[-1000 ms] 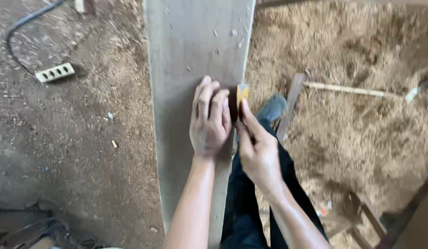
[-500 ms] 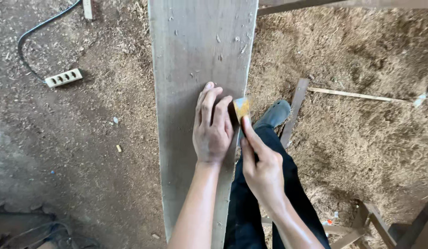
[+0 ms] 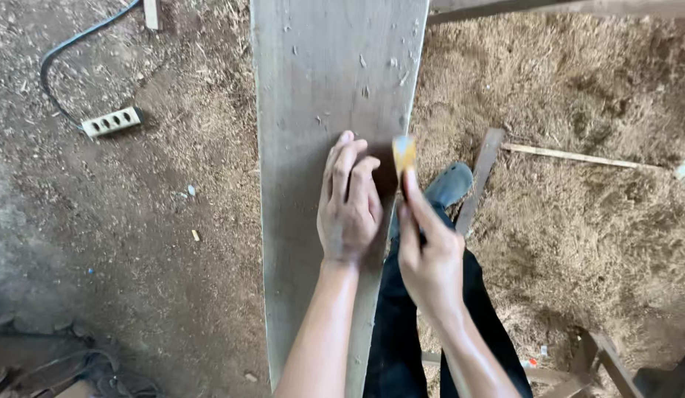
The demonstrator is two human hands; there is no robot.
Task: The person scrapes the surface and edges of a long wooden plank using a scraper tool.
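We stood over a floor of packed earth covered with sawdust [image 3: 578,221], thicker and paler to the right of the long grey plank [image 3: 320,96]. The plank ran away from us, with small chips lying on its upper face. Our left hand [image 3: 348,203] lay flat on the plank near its right edge, fingers together and stretched, gripping nothing. Our right hand [image 3: 429,254] was just beside that edge, closed around a small yellow-tipped tool [image 3: 404,153], with the forefinger laid along it; the tip touched the plank's edge just beside the left fingertips. Below the right hand we saw our dark trouser leg and a grey shoe [image 3: 447,184]. Left of the plank, well apart, lay a white power strip [image 3: 111,121] with its black cable [image 3: 62,55]. Right of the plank lay a short wooden batten [image 3: 479,177] and a thin pale stick [image 3: 578,156]. The ground to the left of the plank was mostly open.
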